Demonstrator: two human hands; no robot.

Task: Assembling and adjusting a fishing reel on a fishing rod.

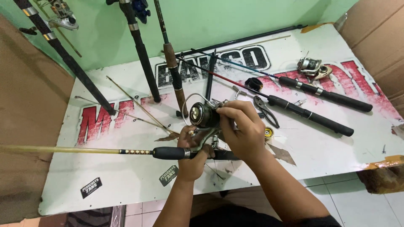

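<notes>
Left hand: fingers curled tight round black grip of yellow fishing rod, shaft running out toward 9 o'clock. Right hand: fingers closed on side of spinning reel, mounted on rod, just at 12 o'clock of left hand. Pliers on white worktop at 2 o'clock. Two dark-handled rods beyond. Second reel far at 2 o'clock. Upright rods against green wall at 11 o'clock.

Green wall, white tiled floor (cardboard at both sides).
</notes>
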